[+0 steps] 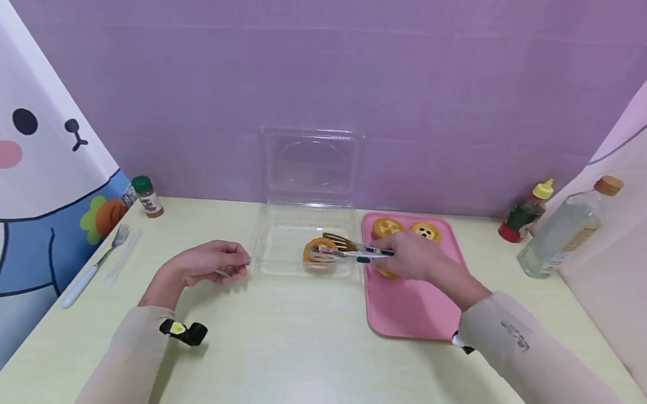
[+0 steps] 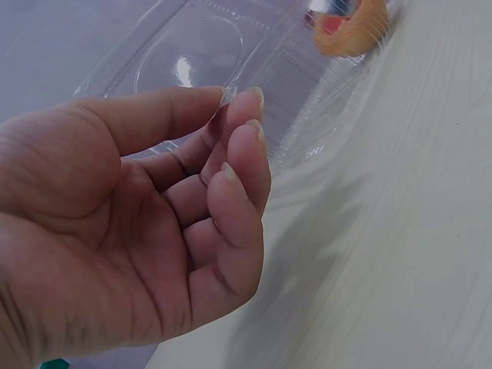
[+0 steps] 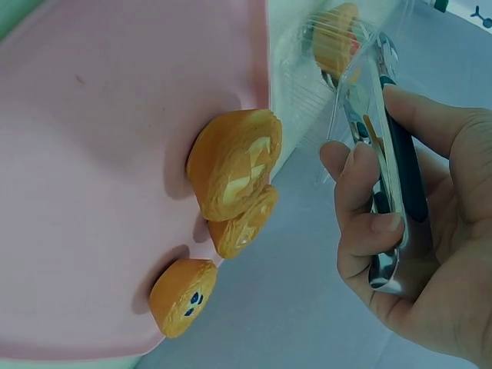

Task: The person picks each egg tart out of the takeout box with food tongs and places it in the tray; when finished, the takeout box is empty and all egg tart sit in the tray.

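Note:
My left hand [image 1: 209, 262] pinches the near left corner of a clear plastic container [image 1: 281, 243] between thumb and fingertips; the other fingers curl loosely. The container's hinged lid [image 1: 312, 168] stands up at the back. In my right hand [image 1: 417, 256] is a pair of metal tongs [image 3: 400, 154] with dark grips. Their heads reach into the container around an orange-brown tart [image 1: 322, 241] with some red on top; whether they squeeze it I cannot tell. Right of the container is a pink tray [image 1: 406, 311] with three tarts, one a patterned tart [image 3: 238, 161], another a tart with dark dots [image 1: 426, 230].
A fork [image 1: 96, 265] and a wrapped clear utensil [image 1: 122, 259] lie at the left, near a green-capped spice jar [image 1: 148, 198]. At the right stand a yellow-topped sauce bottle [image 1: 526, 212] and a cork-capped clear bottle [image 1: 566, 232]. A purple backdrop [image 1: 325, 65] rises behind the table.

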Motion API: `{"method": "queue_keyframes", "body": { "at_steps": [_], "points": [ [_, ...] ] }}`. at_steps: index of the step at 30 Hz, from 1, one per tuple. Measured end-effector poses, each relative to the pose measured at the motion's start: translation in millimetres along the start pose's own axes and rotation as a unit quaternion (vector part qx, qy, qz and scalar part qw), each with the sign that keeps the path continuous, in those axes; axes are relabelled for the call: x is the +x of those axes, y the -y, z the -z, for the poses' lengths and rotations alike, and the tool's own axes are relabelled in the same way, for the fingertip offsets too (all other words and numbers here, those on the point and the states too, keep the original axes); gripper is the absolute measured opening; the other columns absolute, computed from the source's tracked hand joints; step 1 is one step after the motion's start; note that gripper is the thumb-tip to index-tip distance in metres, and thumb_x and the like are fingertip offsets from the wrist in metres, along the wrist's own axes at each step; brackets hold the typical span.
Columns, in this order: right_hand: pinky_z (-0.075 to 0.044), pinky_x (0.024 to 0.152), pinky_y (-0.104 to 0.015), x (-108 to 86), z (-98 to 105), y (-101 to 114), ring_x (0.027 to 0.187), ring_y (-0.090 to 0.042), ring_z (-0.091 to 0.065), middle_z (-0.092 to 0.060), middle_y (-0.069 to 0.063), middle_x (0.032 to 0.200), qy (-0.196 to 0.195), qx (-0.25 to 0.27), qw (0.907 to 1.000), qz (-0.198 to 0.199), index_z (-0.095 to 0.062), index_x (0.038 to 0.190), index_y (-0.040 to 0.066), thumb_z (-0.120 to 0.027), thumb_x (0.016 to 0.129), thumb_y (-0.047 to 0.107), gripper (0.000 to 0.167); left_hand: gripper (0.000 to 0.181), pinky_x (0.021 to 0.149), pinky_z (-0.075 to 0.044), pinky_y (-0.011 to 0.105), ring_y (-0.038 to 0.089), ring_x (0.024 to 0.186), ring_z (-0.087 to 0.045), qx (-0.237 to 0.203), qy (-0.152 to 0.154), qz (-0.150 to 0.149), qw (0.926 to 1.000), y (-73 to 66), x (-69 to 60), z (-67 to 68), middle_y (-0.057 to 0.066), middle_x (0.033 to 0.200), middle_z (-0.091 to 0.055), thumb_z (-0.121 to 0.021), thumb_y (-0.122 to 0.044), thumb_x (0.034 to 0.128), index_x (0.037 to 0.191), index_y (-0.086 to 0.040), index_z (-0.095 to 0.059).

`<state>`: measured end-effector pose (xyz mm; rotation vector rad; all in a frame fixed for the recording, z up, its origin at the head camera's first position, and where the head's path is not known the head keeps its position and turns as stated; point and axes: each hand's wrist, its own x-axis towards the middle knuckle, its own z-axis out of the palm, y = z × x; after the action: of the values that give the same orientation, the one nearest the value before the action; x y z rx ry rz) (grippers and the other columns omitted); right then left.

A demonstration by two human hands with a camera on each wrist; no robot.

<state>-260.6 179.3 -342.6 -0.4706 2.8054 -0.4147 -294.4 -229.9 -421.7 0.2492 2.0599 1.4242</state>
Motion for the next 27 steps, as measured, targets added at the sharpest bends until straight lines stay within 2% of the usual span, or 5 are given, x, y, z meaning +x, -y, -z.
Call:
{"method": "queue_keyframes", "body": {
  "at_steps": [8,17,27],
  "points": [
    [-0.039,0.054,-0.027,0.1,0.2,0.1,0.057,-0.012,-0.051,-0.066,0.004,0.079,-0.006,0.002,1.0000,0.004,-0.068,0.131,0.019,-0.069,0.094,0.032,0.039,0.035,0.070,-0.049,0.028,0.014,0.080,-0.059,0.005,-0.001,-0.003,1.0000,-2.2,1.4,0.0,0.000,0.091,-0.064,-0.058,-0.029,0.1022,0.114,0.004,-0.055],
    [-0.037,0.051,-0.026,0.9,-5.1,1.0,0.053,-0.012,-0.048,-0.066,0.001,0.078,-0.017,0.017,0.9995,0.020,-0.071,0.126,0.018,-0.069,0.093,0.029,0.035,0.035,0.070,-0.050,0.028,0.015,0.081,-0.059,0.009,-0.001,-0.002,1.0000,-2.5,-2.4,-1.2,0.001,0.092,-0.064,-0.057,-0.029,0.1031,0.116,0.004,-0.055],
    [-0.033,0.049,-0.025,-1.8,-8.5,-0.7,0.054,-0.012,-0.046,-0.060,0.004,0.069,-0.034,0.026,0.9990,0.013,-0.072,0.124,0.019,-0.069,0.093,0.030,0.033,0.035,0.069,-0.049,0.028,0.015,0.080,-0.059,0.008,0.001,-0.003,1.0000,-2.0,-1.5,-0.6,0.002,0.092,-0.063,-0.056,-0.029,0.1031,0.115,0.004,-0.055]
  ]
}}
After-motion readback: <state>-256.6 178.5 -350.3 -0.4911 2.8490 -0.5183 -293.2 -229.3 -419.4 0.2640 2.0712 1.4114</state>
